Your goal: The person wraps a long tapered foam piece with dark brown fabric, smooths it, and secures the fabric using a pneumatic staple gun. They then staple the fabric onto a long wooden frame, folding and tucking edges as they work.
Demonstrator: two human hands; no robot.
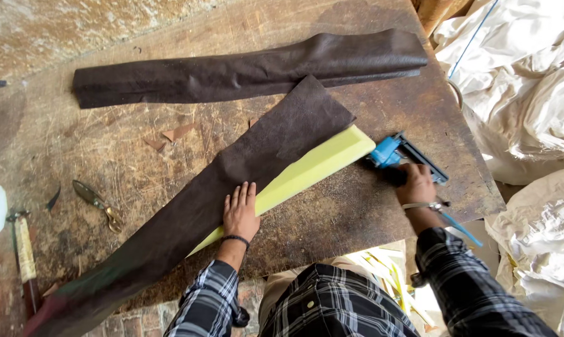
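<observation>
Foam strip (307, 170) runs lower-left to upper-right; left hand (241, 212) flat, right hand (415, 185) clasps stapler (399, 155).

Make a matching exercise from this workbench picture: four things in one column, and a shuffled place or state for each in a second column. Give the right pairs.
Things:
1. Left hand
2. Right hand
3. Yellow foam strip
4. Hammer

Places or states:
A. Lying at the table's left edge
B. Pressed flat on the brown leather piece
C. Gripping the blue staple gun
D. Partly covered by leather

Pairs: 1-B, 2-C, 3-D, 4-A
</observation>
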